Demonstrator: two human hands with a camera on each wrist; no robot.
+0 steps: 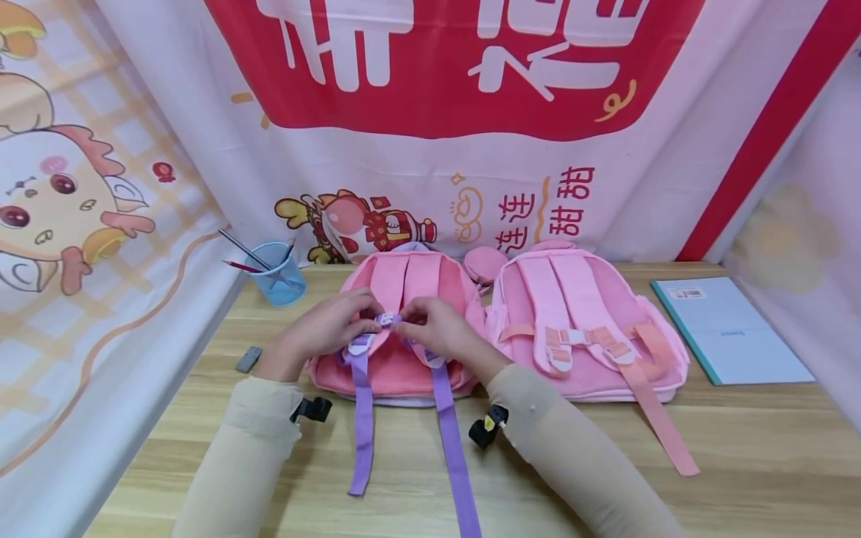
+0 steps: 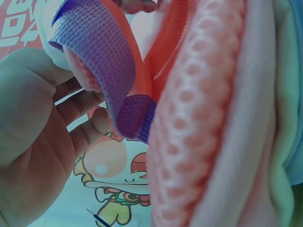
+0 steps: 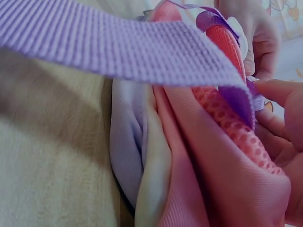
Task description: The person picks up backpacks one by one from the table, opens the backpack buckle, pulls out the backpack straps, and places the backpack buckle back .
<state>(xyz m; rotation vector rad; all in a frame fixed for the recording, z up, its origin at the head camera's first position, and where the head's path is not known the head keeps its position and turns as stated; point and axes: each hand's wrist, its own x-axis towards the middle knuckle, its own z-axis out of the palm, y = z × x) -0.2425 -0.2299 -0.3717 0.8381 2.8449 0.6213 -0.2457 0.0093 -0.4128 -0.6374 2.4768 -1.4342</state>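
A pink backpack lies on the table with its shoulder-strap side up. Across its straps runs a short purple chest strap with a small white buckle. My left hand pinches the buckle's left side, and my right hand pinches the purple webbing at its right. Fingers partly cover the buckle, so whether it is fully clipped cannot be told. Two purple strap tails hang toward the front edge. In the right wrist view, a purple tail crosses before the right hand.
A second pink backpack, with a white buckle and orange straps, lies at the right. Beyond it is a light blue notebook. A blue mesh pen cup, a grey eraser-like block and a round pink pouch are nearby.
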